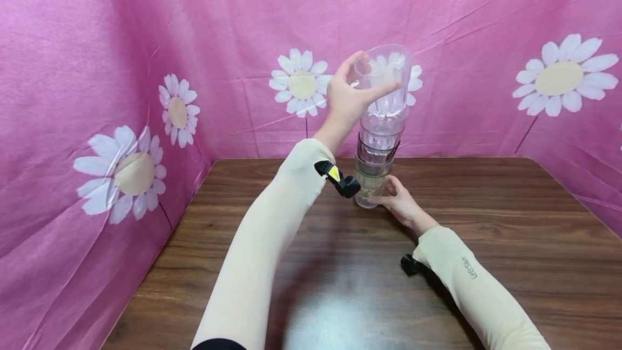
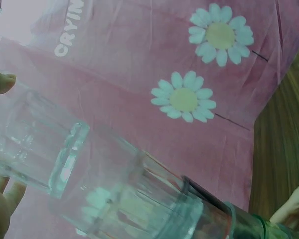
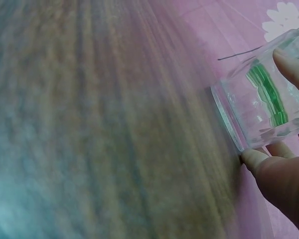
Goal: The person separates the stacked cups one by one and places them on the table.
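Note:
A tall column of nested see-through cups [image 1: 378,151] stands on the wooden table, some clear, some dark or greenish. At the top, my left hand [image 1: 352,91] grips a clear cup [image 1: 389,93] between thumb and fingers. In the left wrist view, the thick base of this clear cup [image 2: 67,162] is at the mouth of the cup below; I cannot tell how far it sits inside. My right hand [image 1: 399,201] holds the lowest clear cup [image 3: 239,107] around its side, near the table. A green base [image 3: 269,94] shows inside that lowest cup.
The dark wooden table [image 1: 340,263] spreads in front of both arms. Pink cloth [image 1: 233,26] printed with white daisies hangs behind the table and along its sides. Black wrist cameras [image 1: 346,185] are strapped over the pale sleeves.

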`<state>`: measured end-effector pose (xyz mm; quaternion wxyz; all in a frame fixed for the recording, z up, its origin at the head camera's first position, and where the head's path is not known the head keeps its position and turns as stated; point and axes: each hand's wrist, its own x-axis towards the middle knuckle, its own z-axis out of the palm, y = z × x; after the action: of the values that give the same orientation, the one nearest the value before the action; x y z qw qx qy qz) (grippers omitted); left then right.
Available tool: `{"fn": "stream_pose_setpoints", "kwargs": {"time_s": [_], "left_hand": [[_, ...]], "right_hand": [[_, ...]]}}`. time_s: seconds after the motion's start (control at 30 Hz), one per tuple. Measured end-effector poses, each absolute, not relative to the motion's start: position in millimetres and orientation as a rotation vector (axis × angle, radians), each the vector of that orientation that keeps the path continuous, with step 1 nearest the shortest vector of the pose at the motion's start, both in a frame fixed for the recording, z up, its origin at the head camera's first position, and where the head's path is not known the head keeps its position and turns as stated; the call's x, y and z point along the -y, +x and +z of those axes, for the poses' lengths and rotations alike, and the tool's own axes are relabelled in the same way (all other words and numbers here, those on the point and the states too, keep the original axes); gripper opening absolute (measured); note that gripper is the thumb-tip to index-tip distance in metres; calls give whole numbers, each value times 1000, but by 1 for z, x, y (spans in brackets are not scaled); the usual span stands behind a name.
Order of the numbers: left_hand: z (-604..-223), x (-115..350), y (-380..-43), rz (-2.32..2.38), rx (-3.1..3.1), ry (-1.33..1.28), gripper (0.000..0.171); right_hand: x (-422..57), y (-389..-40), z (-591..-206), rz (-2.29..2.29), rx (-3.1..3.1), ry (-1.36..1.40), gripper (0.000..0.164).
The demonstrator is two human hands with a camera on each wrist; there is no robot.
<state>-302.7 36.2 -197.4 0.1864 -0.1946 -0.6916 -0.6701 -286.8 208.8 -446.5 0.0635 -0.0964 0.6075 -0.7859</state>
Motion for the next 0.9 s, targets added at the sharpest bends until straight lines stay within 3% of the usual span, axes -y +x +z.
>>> {"fn": "stream_pose_setpoints", "kwargs": {"time_s": [0.5,0.9], "left_hand": [[-179,-12,-288,-1947,1797,-648,80],[-197,25,-308,-1952,1790,-528,85]], "right_hand": [[-210,-288,-447,-2372,-1845,-276,62],[-209,-288,-446,-2356,-1862,-243,63]]}}
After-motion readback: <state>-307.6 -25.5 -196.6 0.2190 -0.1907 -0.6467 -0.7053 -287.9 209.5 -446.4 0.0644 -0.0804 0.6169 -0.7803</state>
